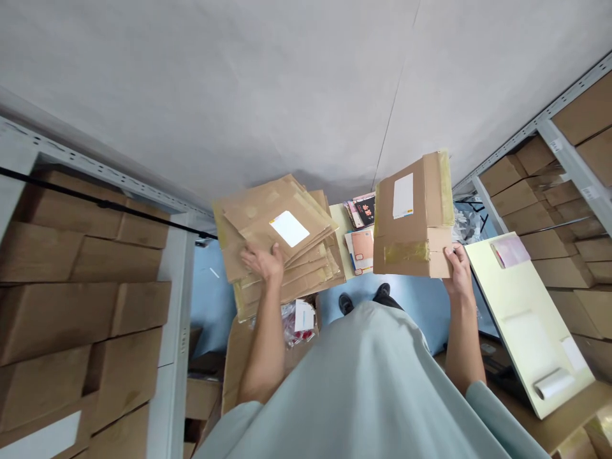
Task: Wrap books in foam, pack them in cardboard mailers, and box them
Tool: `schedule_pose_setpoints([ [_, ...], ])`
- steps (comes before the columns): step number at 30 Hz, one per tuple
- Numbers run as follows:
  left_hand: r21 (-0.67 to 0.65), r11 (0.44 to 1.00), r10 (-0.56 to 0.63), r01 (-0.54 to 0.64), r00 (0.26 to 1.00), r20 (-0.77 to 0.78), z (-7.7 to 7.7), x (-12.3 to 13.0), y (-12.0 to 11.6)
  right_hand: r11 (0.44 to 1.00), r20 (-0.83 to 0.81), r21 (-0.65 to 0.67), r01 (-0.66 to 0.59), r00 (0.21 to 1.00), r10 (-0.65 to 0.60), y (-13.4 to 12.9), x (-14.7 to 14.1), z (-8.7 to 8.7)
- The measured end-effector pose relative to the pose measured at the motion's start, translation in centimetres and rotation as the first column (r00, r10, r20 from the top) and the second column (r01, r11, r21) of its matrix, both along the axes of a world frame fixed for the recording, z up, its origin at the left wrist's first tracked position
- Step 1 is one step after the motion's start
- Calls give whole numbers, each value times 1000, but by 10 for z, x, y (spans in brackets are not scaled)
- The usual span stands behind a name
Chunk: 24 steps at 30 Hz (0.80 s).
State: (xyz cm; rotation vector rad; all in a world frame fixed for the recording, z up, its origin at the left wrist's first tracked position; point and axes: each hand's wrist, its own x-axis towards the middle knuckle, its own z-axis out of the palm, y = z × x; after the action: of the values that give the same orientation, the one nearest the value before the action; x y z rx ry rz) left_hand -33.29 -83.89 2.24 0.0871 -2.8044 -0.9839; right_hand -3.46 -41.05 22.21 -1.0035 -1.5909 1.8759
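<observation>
My right hand (pixel 459 268) grips the lower right corner of a flattened cardboard piece (pixel 406 239), which has a white label and yellowish tape along its edges. Over on the left, my left hand (pixel 264 261) has its fingers spread against a fanned stack of flattened cardboard (pixel 306 220). The top sheet of that stack bears a white label (pixel 289 229). Between the two lie books and booklets (pixel 362 245) on a pale yellow table (pixel 340 223).
Shelves of brown boxes (pixel 62 255) stand at left, and more boxes (pixel 549 217) at right. An open carton (pixel 239 357) holds plastic-wrapped items below the stack. A pale board (pixel 521 312) with a white roll (pixel 553 384) is at right. A grey wall rises ahead.
</observation>
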Motion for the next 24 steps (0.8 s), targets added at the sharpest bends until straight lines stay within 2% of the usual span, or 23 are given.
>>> schedule_pose_setpoints([
  [2,-109,983,-146,145,989,-5,11,6,8,1000,-2,-9,4,1000,-4,0,0,2],
  [3,-155,958,-244,243,970,16,17,9,15,1000,-3,-15,5,1000,-5,-1,0,3],
  [5,-237,863,-440,446,894,84,25,15,34,1000,-5,-25,1,1000,-1,-3,-3,6],
  [6,-267,824,-487,500,865,117,28,18,43,1000,-5,-31,-5,1000,5,-4,-4,7],
  [9,-341,781,-494,524,851,178,30,24,68,998,-10,-48,-39,999,39,-10,-10,12],
  [12,-391,743,-507,544,838,203,31,24,77,996,-15,-47,-76,997,75,-16,-15,16],
  [15,-369,714,-557,595,802,217,34,18,63,994,-21,-32,-100,995,99,-21,-16,17],
  [20,-249,789,-552,562,826,114,41,-3,1,990,-18,-51,-128,992,127,-28,-13,16],
  [24,-221,778,-582,588,807,96,39,-16,-38,988,-15,-62,-145,989,144,-34,-18,16],
])
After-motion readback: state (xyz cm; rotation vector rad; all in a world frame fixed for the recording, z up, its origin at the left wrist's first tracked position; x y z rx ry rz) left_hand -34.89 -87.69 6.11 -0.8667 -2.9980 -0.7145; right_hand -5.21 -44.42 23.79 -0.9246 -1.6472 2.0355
